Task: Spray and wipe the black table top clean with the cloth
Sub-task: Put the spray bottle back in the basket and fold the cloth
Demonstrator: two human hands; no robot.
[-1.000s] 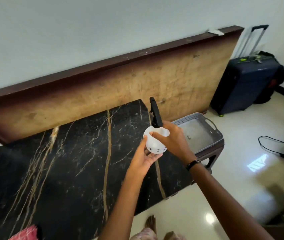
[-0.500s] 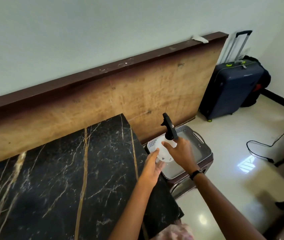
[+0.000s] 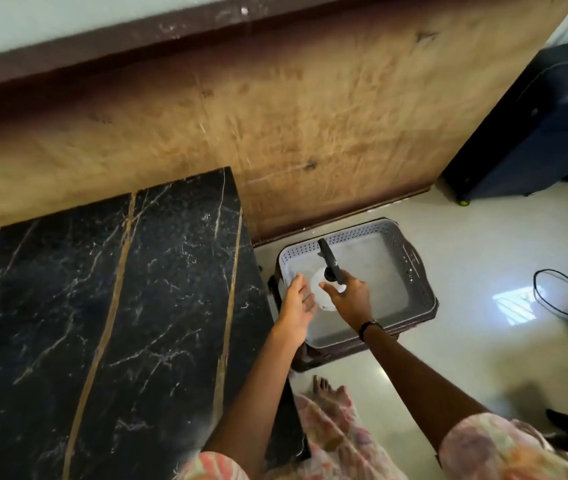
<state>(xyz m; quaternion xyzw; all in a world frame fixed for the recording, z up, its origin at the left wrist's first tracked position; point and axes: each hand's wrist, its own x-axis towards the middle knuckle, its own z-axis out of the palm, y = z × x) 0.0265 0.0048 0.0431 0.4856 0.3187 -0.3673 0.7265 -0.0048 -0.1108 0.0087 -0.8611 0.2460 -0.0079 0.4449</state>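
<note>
Black gold-veined table (image 3: 102,323) stands against a wooden panel (image 3: 310,116). Beside it, over a basket (image 3: 410,268), right hand (image 3: 350,297) grips the sprayer (image 3: 327,285); left hand (image 3: 298,303) hovers spread. Suitcase (image 3: 535,126) on pale floor (image 3: 483,341).

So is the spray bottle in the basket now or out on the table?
In the basket: the spray bottle sits inside the grey basket, off the black table top. The right hand is at it; whether gripping, cannot tell.
</note>
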